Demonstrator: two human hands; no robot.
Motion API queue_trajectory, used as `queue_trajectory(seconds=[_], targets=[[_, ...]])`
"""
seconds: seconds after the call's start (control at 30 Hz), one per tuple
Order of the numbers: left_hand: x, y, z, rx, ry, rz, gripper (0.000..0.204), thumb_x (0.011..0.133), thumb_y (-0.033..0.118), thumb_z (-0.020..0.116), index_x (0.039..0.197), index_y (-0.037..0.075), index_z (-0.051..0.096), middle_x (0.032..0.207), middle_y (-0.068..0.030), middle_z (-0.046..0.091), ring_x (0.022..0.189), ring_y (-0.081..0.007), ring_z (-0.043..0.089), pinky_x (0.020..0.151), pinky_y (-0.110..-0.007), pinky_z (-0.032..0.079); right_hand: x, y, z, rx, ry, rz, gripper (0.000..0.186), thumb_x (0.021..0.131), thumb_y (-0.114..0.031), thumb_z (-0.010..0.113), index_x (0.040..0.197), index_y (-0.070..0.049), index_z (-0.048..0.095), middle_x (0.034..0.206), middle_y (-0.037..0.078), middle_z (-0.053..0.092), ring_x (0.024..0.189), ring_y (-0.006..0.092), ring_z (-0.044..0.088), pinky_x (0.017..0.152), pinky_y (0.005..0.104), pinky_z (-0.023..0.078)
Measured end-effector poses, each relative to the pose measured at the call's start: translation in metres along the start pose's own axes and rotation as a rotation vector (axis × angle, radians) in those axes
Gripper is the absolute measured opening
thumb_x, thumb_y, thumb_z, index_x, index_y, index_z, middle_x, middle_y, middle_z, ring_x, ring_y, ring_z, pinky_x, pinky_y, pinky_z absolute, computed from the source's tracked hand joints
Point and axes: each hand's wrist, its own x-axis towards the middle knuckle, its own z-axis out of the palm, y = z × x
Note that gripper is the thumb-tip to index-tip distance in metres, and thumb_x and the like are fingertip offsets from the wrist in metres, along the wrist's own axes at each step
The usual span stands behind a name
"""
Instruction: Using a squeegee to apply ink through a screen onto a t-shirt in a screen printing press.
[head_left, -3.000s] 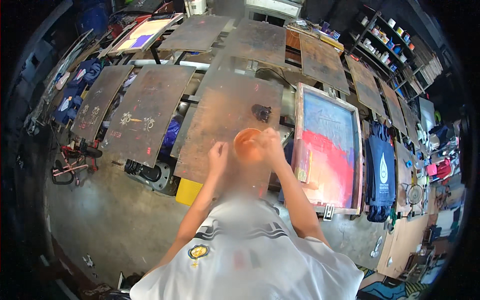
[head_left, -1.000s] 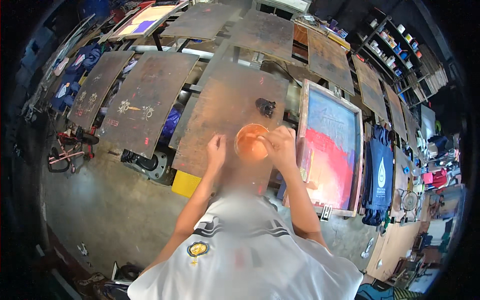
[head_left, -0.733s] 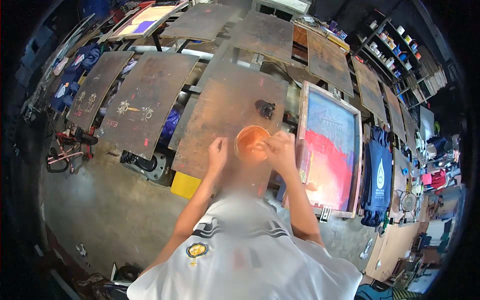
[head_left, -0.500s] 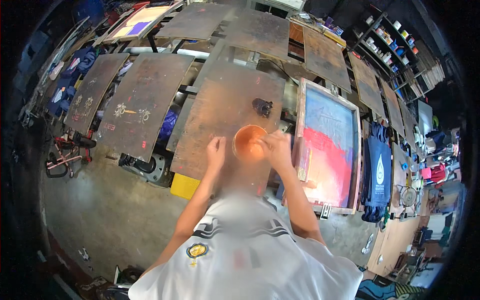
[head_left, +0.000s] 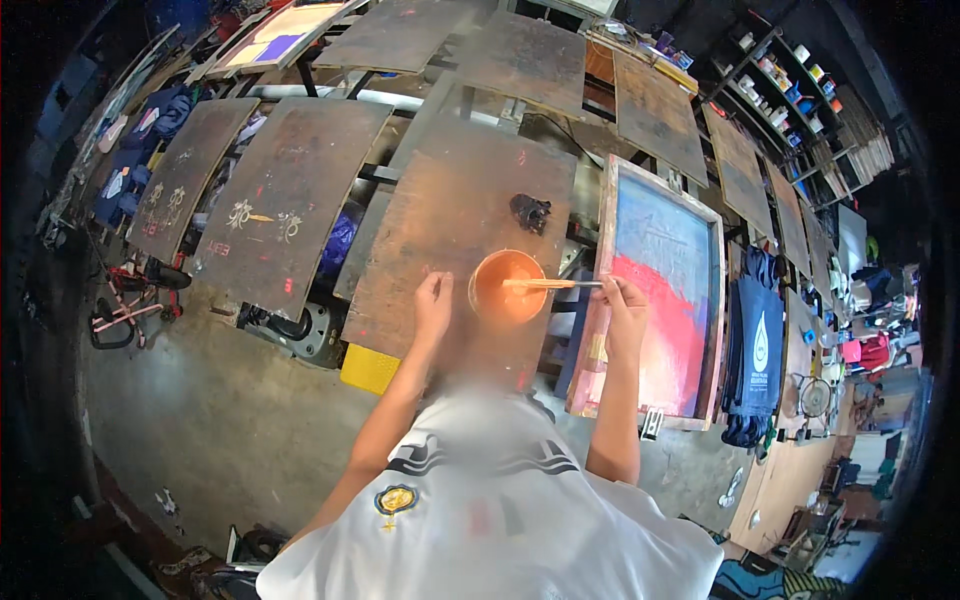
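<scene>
My right hand (head_left: 622,305) grips a stick (head_left: 570,283) with a grey handle and an orange-coated end, held horizontally over a round pot of orange paint (head_left: 506,308). The pot is on a worn brown board (head_left: 400,250) in front of me. My left hand (head_left: 432,305) has curled fingers just left of the pot, not touching it; what is in them, if anything, I cannot make out. A small crumpled black item (head_left: 530,213) lies on the board above the pot.
A wooden-framed screen (head_left: 660,290) with blue mesh and pink-red ink stands at right, beside hanging navy bags (head_left: 755,340). More boards (head_left: 280,200) surround mine. A pink-framed bike (head_left: 130,315) stands far left, shelves of containers (head_left: 775,90) at back right.
My right hand has moved from the pot toward the right, drawing the stick up into view across the pot's rim. My left hand has stayed in about the same place.
</scene>
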Motion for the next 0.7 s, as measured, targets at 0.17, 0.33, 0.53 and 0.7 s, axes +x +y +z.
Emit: queue_trajectory(seconds=[0.17,0.33,0.53,0.7], targets=[[0.003,-0.008,-0.002,0.077,-0.009,0.059,0.023,0.102,0.019,0.060,0.090,0.000,0.064,0.073,0.0049,0.053,0.068,-0.0045,0.047,0.062,-0.024,0.040,-0.002,0.023,-0.022,0.237,0.040,0.113,0.011,0.097,-0.012,0.067,0.099,-0.003,0.073,0.083,0.002,0.070,0.072,0.0087,0.061,0.069,0.0218,0.044],[0.001,-0.006,-0.001,0.061,-0.008,0.033,0.023,0.102,0.019,0.061,0.090,0.000,0.065,0.073,0.0049,0.054,0.068,-0.0044,0.047,0.062,-0.024,0.039,-0.006,0.044,-0.029,0.464,0.190,0.234,0.008,0.097,-0.013,0.066,0.098,-0.005,0.069,0.078,0.001,0.066,0.071,0.0110,0.062,0.062,0.0234,0.046],[0.000,-0.005,0.001,0.069,-0.003,-0.009,0.026,0.103,0.022,0.058,0.092,0.000,0.067,0.072,0.0048,0.054,0.067,-0.0048,0.047,0.061,-0.024,0.039,-0.005,0.067,-0.037,0.566,0.185,0.379,0.014,0.098,-0.014,0.065,0.105,-0.002,0.063,0.086,0.005,0.065,0.068,0.0110,0.059,0.058,0.0228,0.046],[-0.002,-0.001,0.000,0.025,-0.029,-0.060,0.033,0.105,0.027,0.055,0.094,-0.001,0.068,0.074,0.0022,0.059,0.067,-0.0066,0.051,0.063,-0.025,0.042,-0.007,0.076,-0.033,0.541,0.226,0.367,0.016,0.098,-0.019,0.067,0.102,-0.004,0.064,0.080,0.003,0.063,0.065,0.0096,0.057,0.057,0.0223,0.044]])
